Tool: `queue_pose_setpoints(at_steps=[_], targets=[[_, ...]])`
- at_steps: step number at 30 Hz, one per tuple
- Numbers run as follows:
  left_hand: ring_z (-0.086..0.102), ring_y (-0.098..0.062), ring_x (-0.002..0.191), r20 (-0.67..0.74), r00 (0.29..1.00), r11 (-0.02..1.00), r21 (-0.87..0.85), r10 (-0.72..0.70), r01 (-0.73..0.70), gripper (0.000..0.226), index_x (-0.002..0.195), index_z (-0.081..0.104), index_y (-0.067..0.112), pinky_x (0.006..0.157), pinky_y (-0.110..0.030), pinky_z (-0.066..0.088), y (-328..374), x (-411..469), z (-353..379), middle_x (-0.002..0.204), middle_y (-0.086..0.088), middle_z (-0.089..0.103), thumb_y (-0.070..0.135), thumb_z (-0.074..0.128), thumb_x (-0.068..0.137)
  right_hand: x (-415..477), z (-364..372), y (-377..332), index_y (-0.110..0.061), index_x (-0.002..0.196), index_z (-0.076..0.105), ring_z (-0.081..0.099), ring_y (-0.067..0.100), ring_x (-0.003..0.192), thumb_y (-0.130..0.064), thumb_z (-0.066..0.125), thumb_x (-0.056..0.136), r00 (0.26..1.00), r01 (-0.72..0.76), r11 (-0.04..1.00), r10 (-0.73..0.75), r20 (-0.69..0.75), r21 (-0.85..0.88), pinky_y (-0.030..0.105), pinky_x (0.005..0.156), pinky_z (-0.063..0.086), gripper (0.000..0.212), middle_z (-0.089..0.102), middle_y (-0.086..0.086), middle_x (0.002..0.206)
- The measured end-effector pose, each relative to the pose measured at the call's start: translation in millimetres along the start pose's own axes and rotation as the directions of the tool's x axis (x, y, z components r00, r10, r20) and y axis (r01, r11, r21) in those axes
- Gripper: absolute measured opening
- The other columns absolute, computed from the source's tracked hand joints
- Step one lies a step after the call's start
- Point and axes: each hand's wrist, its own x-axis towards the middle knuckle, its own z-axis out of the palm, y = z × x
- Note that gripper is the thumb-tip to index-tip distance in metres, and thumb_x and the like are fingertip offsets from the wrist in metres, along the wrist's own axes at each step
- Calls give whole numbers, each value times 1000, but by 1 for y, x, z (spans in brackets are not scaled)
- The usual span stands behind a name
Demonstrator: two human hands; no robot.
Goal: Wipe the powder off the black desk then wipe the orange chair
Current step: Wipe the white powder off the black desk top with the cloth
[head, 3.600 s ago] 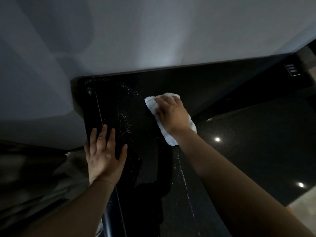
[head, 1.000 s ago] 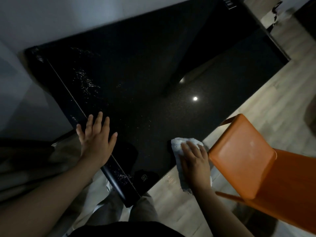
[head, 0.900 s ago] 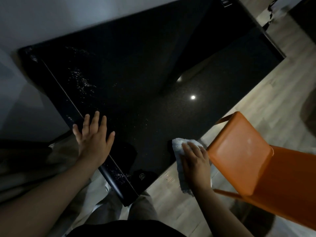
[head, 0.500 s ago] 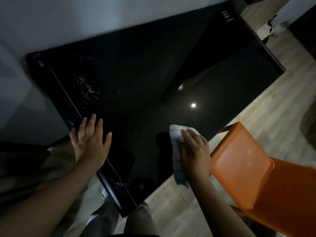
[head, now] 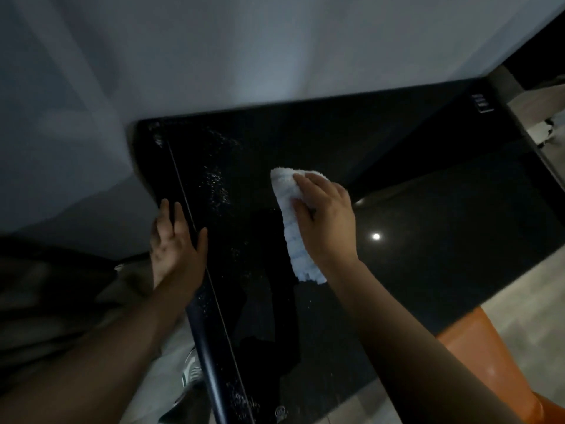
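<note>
On the black desk [head: 428, 185], scattered white powder [head: 215, 183].

Home or office room: black desk [head: 443, 194], orange chair [head: 477, 356], plank floor [head: 516, 301].

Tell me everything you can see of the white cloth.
The cloth is white and fluffy, like terry towelling, bunched into a long lumpy strip. It lies on the glossy black desk, to the right of the scattered powder. The right hand presses on its right side and hides part of it; its far and near ends stick out past the hand. Nothing else touches it.
</note>
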Motion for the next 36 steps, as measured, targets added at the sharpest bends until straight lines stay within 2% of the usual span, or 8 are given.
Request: queue_pose_setpoints(at_steps=[4, 9, 12, 16, 23, 27, 30, 36], targets=[[30, -36, 135, -39, 999, 997, -68, -34, 31, 61, 150, 30, 12, 104, -53, 35, -3, 1, 6, 160, -3, 14, 32, 52, 96, 58, 25, -10, -21, 133, 58, 43, 23, 126, -25, 53, 96, 994, 105, 994, -105, 22, 1, 24, 94, 33, 37, 55, -3, 136], [34, -39, 133, -85, 996, 993, -113, 30, -40, 62, 147, 35, 8, 102, -51, 41, -13, 6, 15, 157, -8, 20, 28, 56, 92, 133, 57, -25, -17, 129, 61, 47, 34, 121, -19, 56, 91, 979, 191, 981, -189, 71, -18, 39, 92, 44, 39, 58, 4, 134], [34, -37, 132, -114, 993, 991, -125, 35, -50, 60, 146, 37, 8, 101, -48, 42, -16, 8, 19, 157, -8, 21, 29, 57, 93, 171, 77, -35, -18, 131, 59, 45, 35, 121, -19, 56, 91, 964, 231, 972, -222, 143, -43, 39, 94, 42, 40, 58, 4, 134], [37, -35, 129, -154, 987, 990, -125, 49, -69, 62, 144, 41, 9, 98, -44, 44, -19, 9, 21, 156, -6, 24, 42, 44, 91, 206, 102, -41, -21, 137, 52, 38, 28, 130, -25, 51, 98, 944, 262, 958, -230, 235, -116, 36, 99, 39, 40, 51, 1, 141], [36, -31, 133, -171, 985, 984, -166, 33, -61, 64, 145, 40, 14, 100, -34, 38, -22, 9, 22, 157, 1, 20, 47, 39, 90, 241, 141, -41, -27, 139, 47, 29, 31, 137, -36, 47, 98, 903, 209, 959, -112, 415, -194, 48, 108, 35, 42, 43, 0, 147], [36, -32, 134, -184, 982, 985, -159, 43, -73, 62, 144, 41, 12, 100, -38, 41, -22, 9, 23, 157, -2, 22, 44, 40, 91, 236, 141, -35, -26, 140, 48, 33, 30, 135, -34, 46, 98, 891, 244, 954, -150, 428, -174, 41, 106, 36, 43, 43, -1, 148], [38, -33, 132, -194, 980, 987, -143, 51, -79, 61, 143, 43, 10, 97, -38, 42, -22, 9, 22, 156, -4, 25, 43, 40, 92, 224, 137, -29, -26, 138, 49, 34, 31, 136, -34, 47, 97, 884, 286, 944, -193, 426, -165, 41, 107, 36, 42, 43, -1, 148], [38, -32, 131, -183, 982, 987, -148, 38, -66, 62, 145, 41, 13, 99, -37, 41, -21, 8, 20, 157, -1, 23, 45, 38, 91, 190, 126, -20, -27, 139, 49, 29, 27, 138, -32, 50, 97, 900, 244, 961, -173, 400, -134, 42, 108, 36, 42, 45, -2, 146]])
